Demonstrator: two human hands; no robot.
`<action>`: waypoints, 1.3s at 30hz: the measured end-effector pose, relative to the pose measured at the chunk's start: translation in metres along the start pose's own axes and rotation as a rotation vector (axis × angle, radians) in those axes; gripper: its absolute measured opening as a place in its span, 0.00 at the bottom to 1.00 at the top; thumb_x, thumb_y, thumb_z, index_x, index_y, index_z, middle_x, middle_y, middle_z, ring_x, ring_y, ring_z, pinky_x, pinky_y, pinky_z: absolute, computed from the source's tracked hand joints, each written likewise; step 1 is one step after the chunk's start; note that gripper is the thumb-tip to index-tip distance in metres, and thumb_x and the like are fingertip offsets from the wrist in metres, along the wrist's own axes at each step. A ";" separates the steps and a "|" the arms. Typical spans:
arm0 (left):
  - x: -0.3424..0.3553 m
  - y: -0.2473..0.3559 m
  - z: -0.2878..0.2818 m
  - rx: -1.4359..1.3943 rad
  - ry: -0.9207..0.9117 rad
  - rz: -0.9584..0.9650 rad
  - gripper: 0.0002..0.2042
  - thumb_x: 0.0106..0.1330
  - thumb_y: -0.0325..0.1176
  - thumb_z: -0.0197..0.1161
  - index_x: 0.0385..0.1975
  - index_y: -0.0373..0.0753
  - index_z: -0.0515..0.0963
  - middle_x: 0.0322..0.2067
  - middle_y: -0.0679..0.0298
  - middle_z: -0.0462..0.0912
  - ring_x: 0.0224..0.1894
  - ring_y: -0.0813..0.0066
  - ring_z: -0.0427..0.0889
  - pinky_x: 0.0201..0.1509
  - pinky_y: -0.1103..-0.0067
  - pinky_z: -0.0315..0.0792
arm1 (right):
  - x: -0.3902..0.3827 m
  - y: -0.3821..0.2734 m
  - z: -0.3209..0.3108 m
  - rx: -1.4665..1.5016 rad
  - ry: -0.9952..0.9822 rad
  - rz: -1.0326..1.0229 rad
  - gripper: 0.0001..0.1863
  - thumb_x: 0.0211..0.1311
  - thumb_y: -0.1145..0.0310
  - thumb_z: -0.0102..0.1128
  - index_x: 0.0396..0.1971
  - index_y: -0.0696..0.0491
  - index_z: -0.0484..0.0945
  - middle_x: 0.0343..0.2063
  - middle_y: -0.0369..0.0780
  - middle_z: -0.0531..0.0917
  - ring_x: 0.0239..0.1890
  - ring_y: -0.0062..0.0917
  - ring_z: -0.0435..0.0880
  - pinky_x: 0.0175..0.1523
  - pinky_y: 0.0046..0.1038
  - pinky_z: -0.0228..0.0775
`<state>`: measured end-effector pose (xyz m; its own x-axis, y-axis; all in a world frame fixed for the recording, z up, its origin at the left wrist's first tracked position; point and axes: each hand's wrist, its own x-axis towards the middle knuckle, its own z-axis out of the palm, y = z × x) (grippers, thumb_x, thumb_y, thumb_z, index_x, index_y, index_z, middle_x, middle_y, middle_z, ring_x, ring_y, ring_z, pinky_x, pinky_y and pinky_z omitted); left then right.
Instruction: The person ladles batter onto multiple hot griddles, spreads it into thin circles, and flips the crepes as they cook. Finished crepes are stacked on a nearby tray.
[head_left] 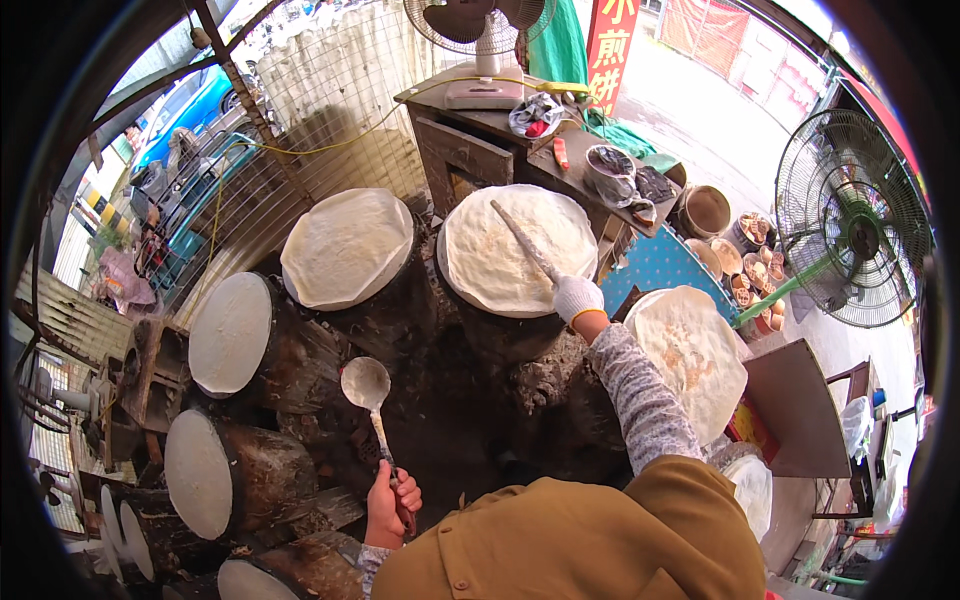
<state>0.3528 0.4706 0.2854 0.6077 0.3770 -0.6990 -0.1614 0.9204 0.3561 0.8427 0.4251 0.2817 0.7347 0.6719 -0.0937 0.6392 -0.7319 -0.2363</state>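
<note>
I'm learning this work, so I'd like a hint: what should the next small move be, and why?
Probably draw the wooden stick toward the edge of the top-centre flatbread: the gloved right hand already holds it over that flatbread, whose surface looks faintly browned in places. The left hand holds the ladle clear of the flatbreads, so it could wait.

The glove (577, 297) is white, the sleeve (647, 395) mottled grey, the jacket (560, 540) mustard-brown, the flatbreads (485, 262) cream.
</note>
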 end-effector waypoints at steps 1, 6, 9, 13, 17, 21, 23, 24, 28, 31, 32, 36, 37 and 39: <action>0.000 0.000 0.000 0.002 0.002 0.003 0.23 0.75 0.57 0.42 0.26 0.45 0.67 0.15 0.73 0.62 0.14 0.80 0.62 0.19 0.80 0.59 | -0.002 0.002 0.000 0.040 0.002 -0.013 0.18 0.65 0.61 0.48 0.52 0.43 0.78 0.34 0.50 0.85 0.39 0.47 0.84 0.45 0.46 0.75; -0.006 -0.005 -0.007 0.009 0.007 0.018 0.22 0.75 0.56 0.43 0.26 0.45 0.67 0.16 0.72 0.62 0.15 0.80 0.61 0.19 0.81 0.58 | -0.029 0.014 0.017 0.162 -0.004 -0.045 0.20 0.67 0.58 0.46 0.56 0.41 0.76 0.36 0.51 0.84 0.39 0.48 0.83 0.46 0.46 0.74; -0.008 -0.005 -0.010 0.000 0.016 0.016 0.22 0.75 0.56 0.43 0.26 0.45 0.67 0.15 0.72 0.62 0.15 0.80 0.61 0.19 0.80 0.58 | -0.055 0.001 0.001 0.170 -0.051 -0.024 0.20 0.69 0.55 0.46 0.58 0.40 0.75 0.34 0.51 0.84 0.38 0.48 0.83 0.45 0.46 0.74; -0.008 -0.005 -0.011 0.022 -0.006 0.010 0.22 0.75 0.56 0.44 0.26 0.45 0.67 0.15 0.72 0.62 0.15 0.80 0.61 0.19 0.80 0.58 | -0.071 0.012 0.002 0.296 0.018 -0.063 0.20 0.66 0.56 0.50 0.55 0.42 0.78 0.36 0.51 0.84 0.39 0.46 0.84 0.45 0.41 0.75; -0.013 -0.006 -0.007 0.055 -0.029 0.014 0.22 0.74 0.57 0.44 0.26 0.45 0.67 0.15 0.72 0.62 0.15 0.80 0.61 0.19 0.80 0.58 | -0.065 0.010 0.004 0.428 0.112 0.009 0.20 0.64 0.58 0.52 0.53 0.45 0.79 0.38 0.51 0.83 0.40 0.46 0.84 0.45 0.38 0.75; -0.022 -0.008 -0.013 0.059 -0.041 -0.002 0.23 0.75 0.57 0.43 0.26 0.45 0.67 0.15 0.72 0.62 0.15 0.80 0.61 0.19 0.80 0.59 | -0.070 -0.010 0.034 0.354 0.080 -0.061 0.19 0.65 0.56 0.50 0.51 0.46 0.79 0.35 0.52 0.83 0.39 0.49 0.82 0.46 0.44 0.74; -0.029 -0.010 -0.018 0.063 -0.043 0.004 0.23 0.75 0.57 0.42 0.26 0.44 0.67 0.15 0.73 0.62 0.15 0.79 0.61 0.19 0.80 0.60 | -0.080 -0.018 0.040 0.387 0.083 -0.125 0.19 0.65 0.57 0.50 0.53 0.45 0.78 0.37 0.52 0.83 0.41 0.49 0.82 0.47 0.44 0.74; -0.033 -0.011 -0.021 0.060 -0.049 0.004 0.23 0.75 0.57 0.43 0.26 0.44 0.68 0.15 0.73 0.62 0.15 0.79 0.62 0.19 0.80 0.60 | -0.088 -0.016 0.040 0.431 0.073 -0.100 0.20 0.65 0.57 0.50 0.54 0.45 0.78 0.37 0.52 0.83 0.41 0.48 0.82 0.47 0.44 0.74; -0.044 -0.016 -0.032 0.054 -0.042 0.025 0.23 0.75 0.57 0.42 0.26 0.44 0.66 0.16 0.72 0.61 0.15 0.80 0.60 0.19 0.80 0.57 | -0.132 -0.010 0.042 0.584 0.125 -0.033 0.22 0.64 0.58 0.52 0.57 0.45 0.76 0.41 0.51 0.83 0.42 0.46 0.83 0.48 0.40 0.75; -0.051 -0.020 -0.034 0.062 -0.050 0.028 0.23 0.75 0.57 0.42 0.26 0.44 0.66 0.15 0.72 0.60 0.15 0.80 0.59 0.19 0.80 0.57 | -0.184 -0.004 0.055 0.741 0.071 -0.028 0.23 0.63 0.59 0.55 0.57 0.45 0.76 0.41 0.50 0.84 0.44 0.42 0.84 0.50 0.37 0.75; -0.051 -0.023 -0.037 0.050 -0.064 0.024 0.23 0.75 0.57 0.42 0.26 0.44 0.67 0.15 0.72 0.60 0.15 0.80 0.59 0.19 0.80 0.57 | -0.206 -0.002 0.062 0.820 0.094 -0.028 0.25 0.62 0.58 0.57 0.57 0.50 0.75 0.44 0.51 0.83 0.48 0.42 0.83 0.53 0.35 0.74; -0.055 -0.029 -0.053 0.017 -0.124 0.014 0.24 0.75 0.58 0.42 0.25 0.44 0.68 0.15 0.72 0.60 0.14 0.80 0.60 0.18 0.80 0.58 | -0.275 -0.009 0.051 0.790 -0.011 0.178 0.31 0.58 0.52 0.61 0.54 0.62 0.75 0.45 0.56 0.82 0.51 0.45 0.81 0.56 0.34 0.72; -0.056 -0.031 -0.050 0.012 -0.144 -0.003 0.24 0.75 0.58 0.42 0.25 0.44 0.68 0.15 0.72 0.61 0.14 0.80 0.60 0.18 0.80 0.58 | -0.291 -0.001 0.047 0.804 -0.053 0.225 0.32 0.58 0.52 0.61 0.54 0.62 0.75 0.44 0.55 0.83 0.49 0.44 0.82 0.55 0.35 0.72; -0.053 -0.039 -0.043 0.043 -0.187 -0.049 0.24 0.75 0.57 0.42 0.25 0.44 0.68 0.15 0.72 0.61 0.14 0.80 0.60 0.17 0.80 0.59 | -0.323 0.024 0.038 0.748 0.003 0.265 0.28 0.56 0.52 0.63 0.48 0.60 0.78 0.36 0.53 0.84 0.43 0.44 0.84 0.50 0.36 0.74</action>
<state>0.2936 0.4195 0.2820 0.7487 0.3020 -0.5902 -0.0969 0.9305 0.3532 0.6125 0.1950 0.2694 0.8420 0.4852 -0.2357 0.1211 -0.5958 -0.7940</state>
